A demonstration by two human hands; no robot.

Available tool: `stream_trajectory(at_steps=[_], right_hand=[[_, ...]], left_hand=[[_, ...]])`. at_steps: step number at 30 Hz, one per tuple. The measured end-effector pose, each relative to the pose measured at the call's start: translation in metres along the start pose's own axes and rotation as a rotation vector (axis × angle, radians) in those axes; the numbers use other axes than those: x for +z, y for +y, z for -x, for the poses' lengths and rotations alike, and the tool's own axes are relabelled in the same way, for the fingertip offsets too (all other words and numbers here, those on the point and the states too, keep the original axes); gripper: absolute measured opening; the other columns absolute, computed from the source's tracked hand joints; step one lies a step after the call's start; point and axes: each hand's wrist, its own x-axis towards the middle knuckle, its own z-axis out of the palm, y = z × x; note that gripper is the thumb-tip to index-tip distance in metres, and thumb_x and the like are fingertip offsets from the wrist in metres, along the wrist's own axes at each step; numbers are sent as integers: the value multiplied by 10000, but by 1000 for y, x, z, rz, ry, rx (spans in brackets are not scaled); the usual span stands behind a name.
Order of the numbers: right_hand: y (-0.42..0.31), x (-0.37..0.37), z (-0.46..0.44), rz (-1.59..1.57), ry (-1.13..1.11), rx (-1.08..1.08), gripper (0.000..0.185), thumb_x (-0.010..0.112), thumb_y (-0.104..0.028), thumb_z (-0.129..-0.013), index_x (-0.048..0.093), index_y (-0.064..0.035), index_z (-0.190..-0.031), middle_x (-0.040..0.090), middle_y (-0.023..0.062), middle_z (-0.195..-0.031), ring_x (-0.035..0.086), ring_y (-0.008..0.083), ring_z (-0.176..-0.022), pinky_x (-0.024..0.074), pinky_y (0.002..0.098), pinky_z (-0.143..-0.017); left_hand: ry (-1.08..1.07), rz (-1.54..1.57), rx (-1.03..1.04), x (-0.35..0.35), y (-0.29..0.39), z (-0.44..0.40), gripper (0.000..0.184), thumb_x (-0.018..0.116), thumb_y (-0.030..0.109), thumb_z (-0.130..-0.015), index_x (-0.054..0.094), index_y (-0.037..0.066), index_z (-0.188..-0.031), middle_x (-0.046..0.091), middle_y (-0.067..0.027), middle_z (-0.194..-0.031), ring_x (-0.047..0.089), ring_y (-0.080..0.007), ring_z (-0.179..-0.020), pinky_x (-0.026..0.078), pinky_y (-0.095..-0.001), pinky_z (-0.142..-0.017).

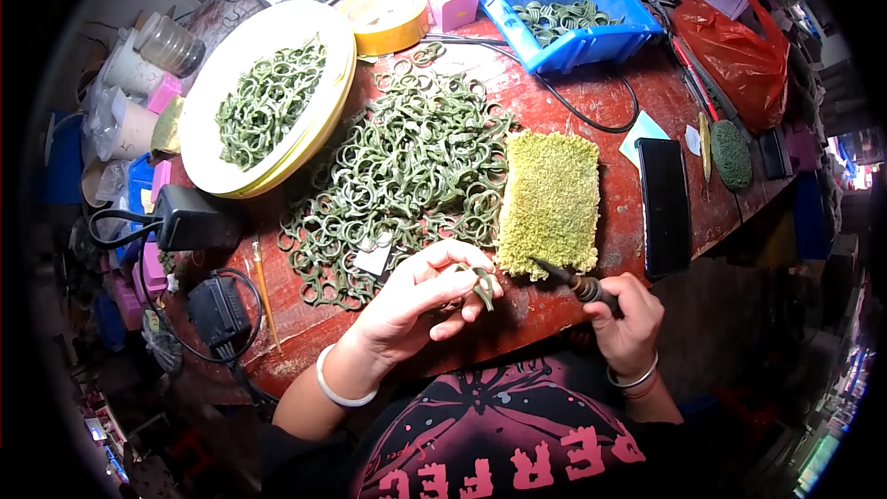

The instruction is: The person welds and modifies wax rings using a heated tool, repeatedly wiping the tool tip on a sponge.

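My left hand (pixel 420 300) is closed, pinching a small green ring (pixel 484 288) between thumb and fingers, above the table's near edge. In my right hand (pixel 628 325) is a pen-like tool (pixel 587 288), like a soldering iron, with a dark grip and a thin dark tip. Its tip points left, over the near edge of a yellow-green textured sponge (pixel 550 194); whether it touches the sponge I cannot tell. Left of the sponge spreads a loose pile of green rings (pixel 407 162), with a small white paper piece (pixel 373 257) lying on it.
A round tub (pixel 199 143) of rings stands at left, beside black adapters (pixel 218 314) with cables and a thin stick (pixel 266 296). At the back are yellow tape (pixel 393 32) and a blue bin (pixel 577 55). A phone (pixel 664 208) and red bag (pixel 735 65) occupy the right.
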Motion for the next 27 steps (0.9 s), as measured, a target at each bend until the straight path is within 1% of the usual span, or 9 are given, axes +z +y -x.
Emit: stream_trajectory(at_steps=[3,4,6,10,12,16,18,21,27], right_hand=[[1,-8,-7,182,35,-25,307,789,-266,-864,604,-21,-850,561,96,-704,549,267,-558,421,351,-495],[2,-9,-7,183,37,-27,307,789,-266,-864,604,-21,-850,561,96,-704,549,267,-558,421,351,-495],[3,-10,-7,300,-3,-43,289,795,-238,-856,601,-25,-859,560,95,-705,553,277,-565,426,357,-495],[1,-8,-6,218,29,-28,292,800,-242,-849,602,-28,-867,560,91,-705,551,278,-561,427,362,-495],[1,-7,-7,304,-13,-38,296,799,-247,-850,602,-27,-865,559,90,-704,556,278,-564,429,361,-497],[-3,-4,-6,225,4,-62,301,795,-259,-854,603,-28,-860,558,89,-699,561,273,-566,430,359,-499],[-6,-3,-6,89,-79,-46,303,791,-272,-858,611,-29,-858,565,85,-698,572,265,-568,439,354,-505],[-9,5,-5,3,-104,-43,302,790,-282,-859,619,-32,-859,575,82,-701,578,258,-566,445,352,-509],[-7,10,-3,26,-103,-64,303,790,-282,-859,628,-27,-874,587,78,-708,587,250,-564,450,345,-510]], left_hand=[[-18,-35,6,0,0,1,214,608,163,-981,550,13,-1122,639,-140,-1041,531,-83,-656,347,-154,-418],[-20,-36,7,0,0,1,214,608,163,-981,550,13,-1122,639,-140,-1041,531,-83,-656,347,-154,-418],[-17,-35,3,-1,0,2,229,601,163,-984,546,10,-1145,639,-147,-1045,534,-85,-659,346,-155,-415],[-25,34,2,-7,-3,0,244,595,173,-989,544,0,-1152,639,-160,-1036,536,-92,-655,345,-157,-406],[-37,100,7,-8,-3,-1,243,586,177,-993,547,-15,-1137,640,-171,-1019,539,-99,-652,345,-159,-396],[-37,104,22,-8,-3,-1,248,585,180,-994,545,-26,-1127,644,-176,-1005,544,-101,-652,346,-158,-391],[-37,82,21,-7,-3,-2,254,586,182,-995,540,-29,-1127,646,-177,-1004,550,-102,-654,347,-155,-390],[-47,86,9,-9,-3,-2,254,587,187,-998,539,-23,-1133,650,-177,-1003,553,-102,-654,347,-155,-389],[-26,46,-5,-5,-1,-1,253,588,197,-1003,542,-12,-1139,656,-174,-989,557,-99,-646,342,-155,-390]])
